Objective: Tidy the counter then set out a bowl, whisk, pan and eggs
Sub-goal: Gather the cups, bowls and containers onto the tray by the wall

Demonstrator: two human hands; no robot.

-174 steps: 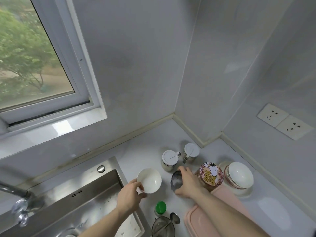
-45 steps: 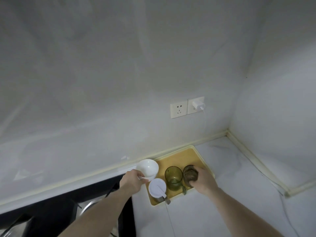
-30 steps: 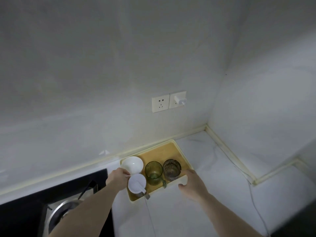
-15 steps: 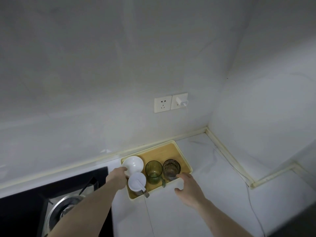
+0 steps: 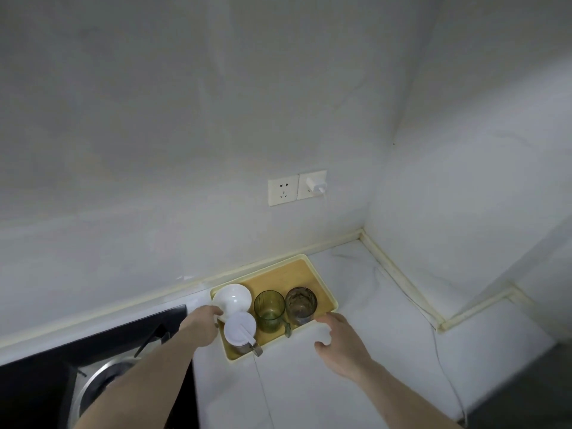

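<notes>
At the tray's point(image 5: 322, 275) back-left corner sits the white bowl point(image 5: 232, 300), its rim pinched by the left hand point(image 5: 201, 325). Beside it along the tray stand a lidded jar point(image 5: 240, 331), a green glass point(image 5: 268, 309) and a brownish glass point(image 5: 301, 305). Just off the tray's front edge hovers the right hand point(image 5: 339, 343), fingers loose and holding nothing. That bowl looks like glazed ceramic: stiff, slick, breakable, fairly light. Best held at the rim, thumb inside, clear of the jar.
</notes>
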